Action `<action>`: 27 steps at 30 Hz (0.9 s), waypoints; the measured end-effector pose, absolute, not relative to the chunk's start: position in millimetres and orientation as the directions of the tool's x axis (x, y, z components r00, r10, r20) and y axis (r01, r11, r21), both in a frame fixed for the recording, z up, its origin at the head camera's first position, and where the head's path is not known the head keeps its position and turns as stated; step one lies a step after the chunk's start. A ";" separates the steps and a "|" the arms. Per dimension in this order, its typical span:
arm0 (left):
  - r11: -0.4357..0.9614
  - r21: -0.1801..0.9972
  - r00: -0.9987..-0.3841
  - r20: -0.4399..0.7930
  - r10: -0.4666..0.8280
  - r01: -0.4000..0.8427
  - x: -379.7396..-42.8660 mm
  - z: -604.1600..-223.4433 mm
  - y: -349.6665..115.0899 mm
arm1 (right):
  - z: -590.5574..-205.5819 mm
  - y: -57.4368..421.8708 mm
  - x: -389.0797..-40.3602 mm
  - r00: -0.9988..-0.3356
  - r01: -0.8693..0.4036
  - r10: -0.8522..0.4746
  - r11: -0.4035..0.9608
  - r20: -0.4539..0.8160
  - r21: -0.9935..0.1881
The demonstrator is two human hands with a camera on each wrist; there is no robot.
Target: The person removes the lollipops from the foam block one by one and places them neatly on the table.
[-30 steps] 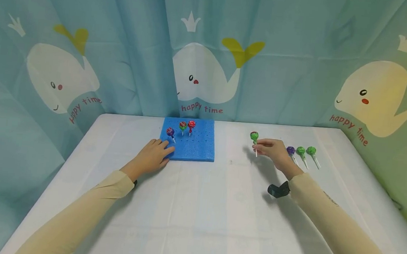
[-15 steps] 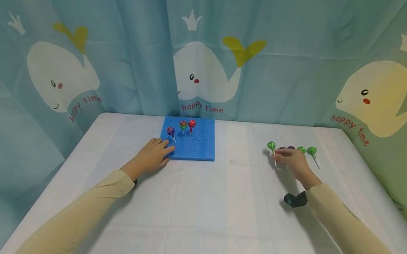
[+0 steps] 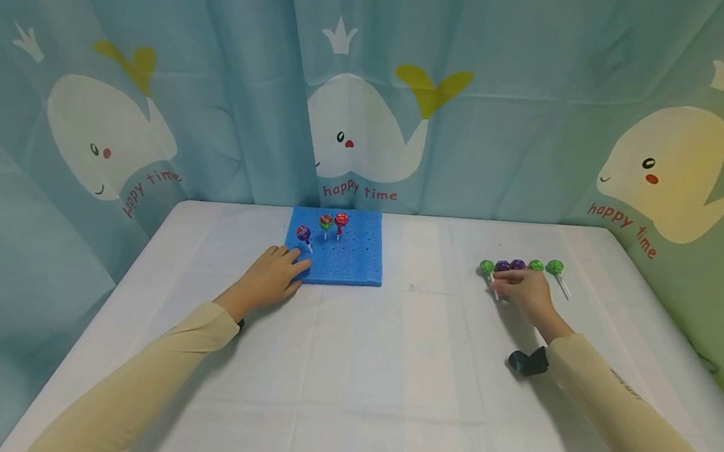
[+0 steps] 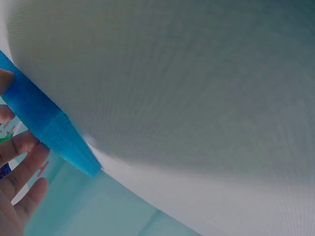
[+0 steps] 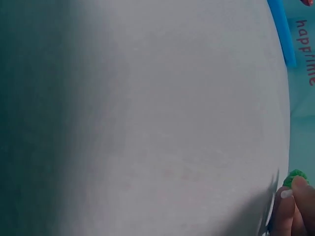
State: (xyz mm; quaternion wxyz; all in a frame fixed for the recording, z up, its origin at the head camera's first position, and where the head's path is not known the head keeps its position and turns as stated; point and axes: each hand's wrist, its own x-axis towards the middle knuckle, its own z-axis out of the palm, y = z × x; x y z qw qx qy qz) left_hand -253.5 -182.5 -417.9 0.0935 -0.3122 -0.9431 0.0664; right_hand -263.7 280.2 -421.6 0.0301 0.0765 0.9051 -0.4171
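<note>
My right hand (image 3: 526, 291) pinches the stick of a green-wrapped lollipop (image 3: 486, 266), low over the table at the left end of a row. In the right wrist view, the green head (image 5: 297, 175) shows behind the thumb and the white stick end pokes out between the fingers. My left hand (image 3: 269, 277) rests on the near left corner of a blue foam board (image 3: 351, 272) with small holes. The left wrist view shows loosely spread fingers (image 4: 24, 147) along the board's edge (image 4: 54, 130). A purple lollipop (image 3: 304, 234), a green-and-red one (image 3: 326, 222) and a red one (image 3: 341, 220) stand in the board.
Beside the held lollipop lie two purple lollipops (image 3: 517, 265) and two green ones (image 3: 555, 267), partly hidden by my right hand. A white cloth covers the table (image 3: 375, 371). Behind it hangs a blue curtain (image 3: 513, 124) with printed whales.
My right hand has moved right with the green lollipop and lowered it beside the row, the head now next to the purple ones. My left hand stays on the board.
</note>
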 end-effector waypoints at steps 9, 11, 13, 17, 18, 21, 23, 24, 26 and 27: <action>0.804 -0.177 -0.798 0.120 0.590 0.568 -254.1 -418.6 -182.1 | -421.1 276.0 -263.1 -0.993 0.112 0.098 0.639 -0.064 -0.761; 0.802 -0.179 -0.795 0.125 0.594 0.570 -254.1 -418.8 -182.5 | -419.8 274.4 -262.7 -0.993 0.113 0.101 0.632 -0.063 -0.767; 0.798 -0.181 -0.790 0.131 0.599 0.575 -254.1 -418.9 -182.8 | -419.2 273.4 -262.4 -0.993 0.112 0.098 0.630 -0.065 -0.769; 0.795 -0.182 -0.786 0.134 0.604 0.579 -253.9 -419.3 -183.1 | -419.3 273.5 -262.5 -0.994 0.104 0.078 0.648 -0.070 -0.754; 0.794 -0.183 -0.786 0.134 0.604 0.580 -253.9 -419.4 -183.1 | -419.4 273.9 -262.8 -0.995 0.101 0.073 0.654 -0.071 -0.750; 0.794 -0.183 -0.785 0.136 0.604 0.579 -253.8 -419.6 -183.2 | -419.5 275.4 -263.4 -0.995 0.100 0.063 0.675 -0.078 -0.731; 0.793 -0.183 -0.783 0.142 0.606 0.581 -253.7 -419.3 -183.3 | -418.7 275.7 -263.5 -0.994 0.110 0.065 0.684 -0.089 -0.721; 0.792 -0.184 -0.781 0.145 0.607 0.582 -253.7 -419.2 -183.4 | -418.2 276.2 -263.6 -0.993 0.116 0.068 0.689 -0.096 -0.715; 0.791 -0.188 -0.780 0.147 0.609 0.582 -254.0 -419.0 -183.4 | -416.8 276.9 -263.6 -0.991 0.133 0.077 0.698 -0.111 -0.704; 0.791 -0.189 -0.780 0.147 0.608 0.582 -254.0 -418.7 -183.5 | -415.9 277.3 -263.5 -0.990 0.137 0.078 0.701 -0.116 -0.700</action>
